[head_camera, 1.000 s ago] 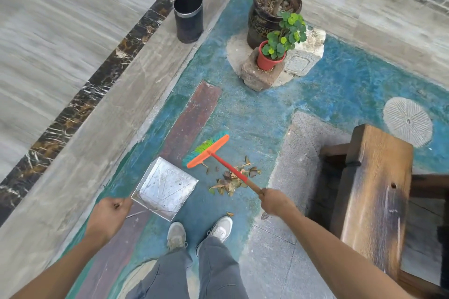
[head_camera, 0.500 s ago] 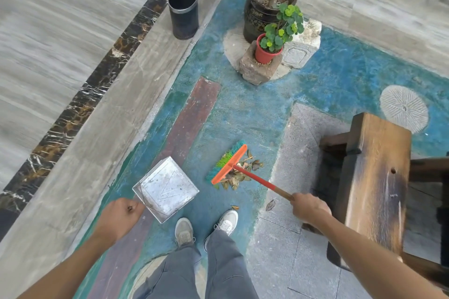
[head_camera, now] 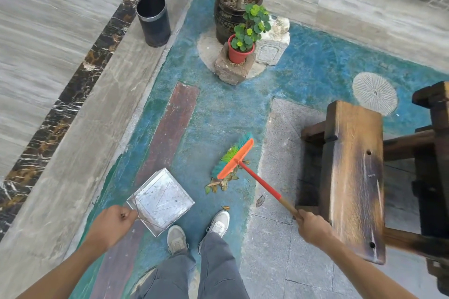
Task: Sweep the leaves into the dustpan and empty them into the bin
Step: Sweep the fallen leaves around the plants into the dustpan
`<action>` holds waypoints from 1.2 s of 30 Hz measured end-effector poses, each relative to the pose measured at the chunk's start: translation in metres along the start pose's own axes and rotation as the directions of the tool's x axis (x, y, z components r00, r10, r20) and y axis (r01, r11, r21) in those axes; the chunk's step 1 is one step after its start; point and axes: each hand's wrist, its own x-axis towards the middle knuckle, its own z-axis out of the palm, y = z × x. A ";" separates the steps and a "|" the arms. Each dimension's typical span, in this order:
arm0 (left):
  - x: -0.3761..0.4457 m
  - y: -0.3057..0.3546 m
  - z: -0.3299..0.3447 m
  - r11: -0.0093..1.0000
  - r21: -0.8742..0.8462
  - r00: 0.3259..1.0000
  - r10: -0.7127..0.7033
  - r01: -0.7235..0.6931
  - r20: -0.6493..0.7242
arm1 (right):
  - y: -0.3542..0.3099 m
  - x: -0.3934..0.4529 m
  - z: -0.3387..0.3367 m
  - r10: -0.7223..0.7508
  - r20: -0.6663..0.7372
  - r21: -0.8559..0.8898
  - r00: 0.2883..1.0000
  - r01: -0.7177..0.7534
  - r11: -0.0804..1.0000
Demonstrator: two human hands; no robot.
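A square metal dustpan (head_camera: 162,199) lies on the blue floor in front of my feet. My left hand (head_camera: 112,222) grips its thin handle at the pan's left corner. My right hand (head_camera: 313,228) grips the wooden end of a broom's red handle. The orange broom head (head_camera: 235,159) with green and blue bristles rests on a small pile of dry leaves (head_camera: 220,183), to the right of the dustpan. Two stray leaves (head_camera: 260,200) lie closer to my right shoe. A black cylindrical bin (head_camera: 153,19) stands open at the far left, on the stone border.
A dark wooden bench (head_camera: 352,172) stands close on my right. A large dark planter (head_camera: 230,12) and a red pot with a green plant (head_camera: 240,52) on a stone block sit ahead. My shoes (head_camera: 220,223) are just behind the dustpan.
The broom head and my right hand moved right, away from the dustpan, then settled over the leaf pile. My left hand kept hold of the dustpan, which shifted slightly.
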 end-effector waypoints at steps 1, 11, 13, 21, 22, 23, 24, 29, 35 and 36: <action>0.002 0.004 0.001 1.000 0.006 1.000 0.009 -0.009 0.007 | 0.002 0.000 0.000 -0.001 0.027 0.029 1.000 0.001 1.000; 0.009 0.056 0.015 0.998 0.025 0.998 0.055 -0.056 0.024 | 0.030 0.008 -0.004 -0.004 0.088 0.123 0.996 -0.007 0.992; 0.013 0.064 0.019 0.998 0.023 0.998 0.051 -0.052 0.025 | 0.039 0.018 -0.008 0.017 0.081 0.148 0.997 -0.028 0.989; 0.024 0.097 0.029 0.999 0.000 0.999 0.048 -0.048 0.003 | 0.039 0.083 -0.046 0.134 0.098 0.304 0.986 -0.158 0.940; 0.025 0.101 0.031 0.999 0.000 0.999 0.044 -0.044 -0.003 | 0.035 0.094 -0.056 0.138 0.087 0.296 0.987 -0.158 0.942; 0.026 0.104 0.034 0.999 0.001 0.999 0.038 -0.038 -0.002 | 0.031 0.105 -0.065 0.146 0.077 0.319 0.986 -0.163 0.934; 0.027 0.106 0.036 0.999 0.005 0.999 0.034 -0.034 0.006 | 0.026 0.119 -0.073 0.154 0.077 0.354 0.985 -0.172 0.920; 0.032 0.120 0.045 1.000 0.009 1.000 0.017 -0.017 0.015 | -0.013 0.174 -0.115 0.176 0.249 0.503 0.952 -0.282 0.817; 0.037 0.142 0.051 0.999 0.045 0.999 0.025 -0.026 0.030 | -0.025 0.147 -0.111 0.049 0.354 0.021 0.934 -0.060 0.998; 0.037 0.146 0.053 0.998 0.057 0.999 0.025 -0.027 0.034 | -0.022 0.144 -0.101 0.063 0.374 0.018 0.925 -0.075 0.997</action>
